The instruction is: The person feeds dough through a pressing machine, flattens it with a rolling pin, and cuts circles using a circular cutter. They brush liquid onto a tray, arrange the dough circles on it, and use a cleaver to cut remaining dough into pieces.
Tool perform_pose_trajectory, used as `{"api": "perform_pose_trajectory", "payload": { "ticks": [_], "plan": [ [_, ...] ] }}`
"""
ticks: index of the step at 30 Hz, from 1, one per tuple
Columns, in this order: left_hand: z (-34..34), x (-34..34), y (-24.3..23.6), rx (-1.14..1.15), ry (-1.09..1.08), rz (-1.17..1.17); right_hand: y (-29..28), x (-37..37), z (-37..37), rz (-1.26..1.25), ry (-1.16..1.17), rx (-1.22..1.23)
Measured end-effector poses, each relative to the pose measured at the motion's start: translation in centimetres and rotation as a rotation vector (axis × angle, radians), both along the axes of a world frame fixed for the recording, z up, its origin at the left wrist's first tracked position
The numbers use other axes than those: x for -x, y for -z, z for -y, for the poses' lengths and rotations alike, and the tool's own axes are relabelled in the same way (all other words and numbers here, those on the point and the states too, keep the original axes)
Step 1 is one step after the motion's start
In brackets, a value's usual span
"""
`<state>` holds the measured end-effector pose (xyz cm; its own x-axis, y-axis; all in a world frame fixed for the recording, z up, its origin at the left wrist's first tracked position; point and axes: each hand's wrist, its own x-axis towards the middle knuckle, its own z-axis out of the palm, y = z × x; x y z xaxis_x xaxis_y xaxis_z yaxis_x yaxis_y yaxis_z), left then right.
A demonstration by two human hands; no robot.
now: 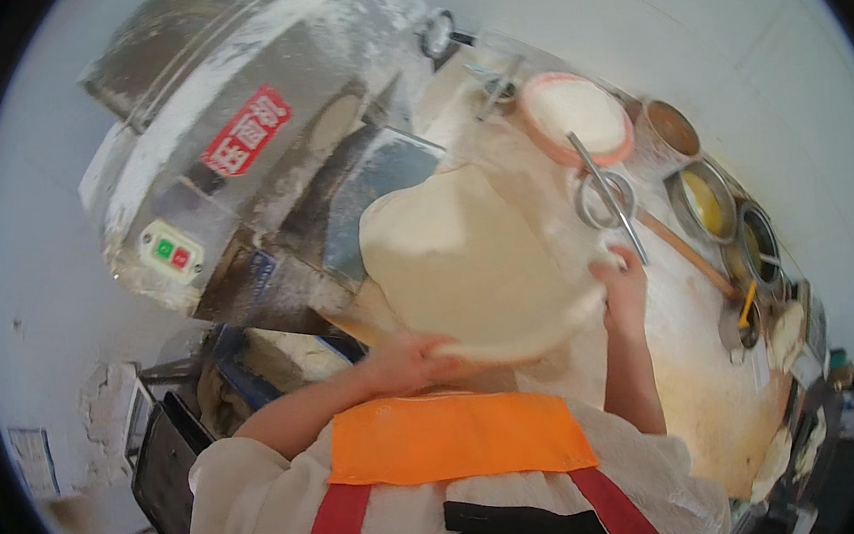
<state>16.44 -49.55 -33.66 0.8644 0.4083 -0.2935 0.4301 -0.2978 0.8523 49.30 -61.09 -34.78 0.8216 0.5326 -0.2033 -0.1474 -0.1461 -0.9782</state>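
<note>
A wide, pale sheet of dough [456,250] stretches in front of me, its far edge on the blue-grey plate [376,186] of a dough-pressing machine. My left hand [414,361] grips the near left edge, fingers over the top. At the right edge, my right hand [622,287] is closed on the dough, slightly smeared by motion. The near edge sags in a curve between both hands. Close beyond my right hand lies a metal rod [596,178], across a pale ring-shaped object [595,204].
The floury machine [302,76] fills the upper left, with a switch box [171,251]. Right on the floured table [701,376] are a wooden rolling pin [687,252], a pink basin [534,123] of flour and several metal pots [683,209]. A blue bin [248,356] stands at left.
</note>
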Motion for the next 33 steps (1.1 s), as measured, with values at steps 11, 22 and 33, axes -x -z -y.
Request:
{"api": "perform_pose_trajectory", "payload": {
  "ticks": [11, 22, 33],
  "plan": [
    [-16.9, -1.7, 7.5, 0.501, -1.073, -0.020, 10.0, -5.0, -14.8, 0.678, -0.256, 0.567],
    [-11.1, -9.2, 10.0, -0.252, -0.724, 0.144, 11.6, 6.0, 5.5, 0.483, -0.193, 0.539],
    [-8.5, -10.1, 12.3, -0.724, 0.117, -0.016, 2.1, -11.0, -8.8, 0.750, 0.135, 0.195]
  ]
}}
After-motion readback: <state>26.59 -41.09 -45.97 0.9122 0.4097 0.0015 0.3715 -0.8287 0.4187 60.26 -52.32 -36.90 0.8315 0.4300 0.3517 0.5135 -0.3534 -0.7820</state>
